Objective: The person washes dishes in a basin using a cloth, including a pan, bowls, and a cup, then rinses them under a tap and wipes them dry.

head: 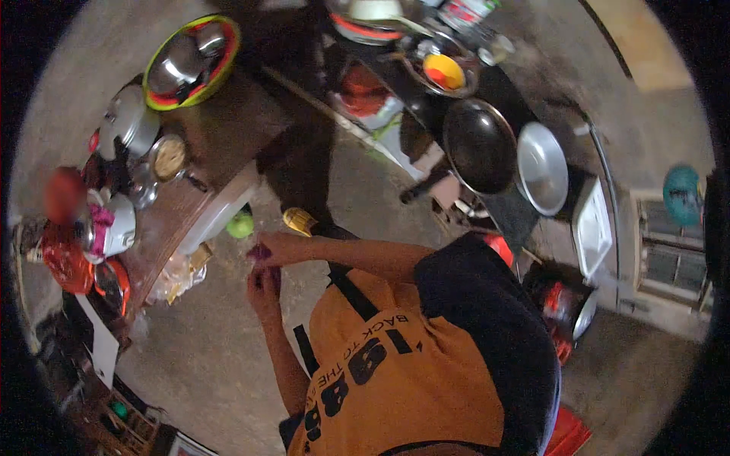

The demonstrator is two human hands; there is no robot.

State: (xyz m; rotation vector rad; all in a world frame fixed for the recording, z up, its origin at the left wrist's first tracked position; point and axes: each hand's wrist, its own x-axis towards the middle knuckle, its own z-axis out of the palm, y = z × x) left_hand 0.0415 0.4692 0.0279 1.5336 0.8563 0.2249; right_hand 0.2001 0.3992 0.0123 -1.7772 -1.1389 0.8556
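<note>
My right hand (287,249) reaches in from the right, its fingers closed on a small purple thing (260,253), too blurred to name surely. Just below it, my left hand (263,295) comes up with bent fingers around a dark purplish piece (272,277); whether the two pieces are one thing, I cannot tell. Both hands are close together in front of my orange shirt (399,365), above the concrete floor. A round green thing (240,225) lies beyond them, beside a pale bin or tub (219,211). A yellow slipper (299,220) shows past my right wrist.
Left, a brown table (188,219) carries a lidded pot (130,131), a white cooker (121,225) and a yellow-green-rimmed basin (228,74). Plastic bags (174,276) lie below its edge. Right, a dark counter (507,211) holds a frying pan (480,145) and a metal basin (543,168).
</note>
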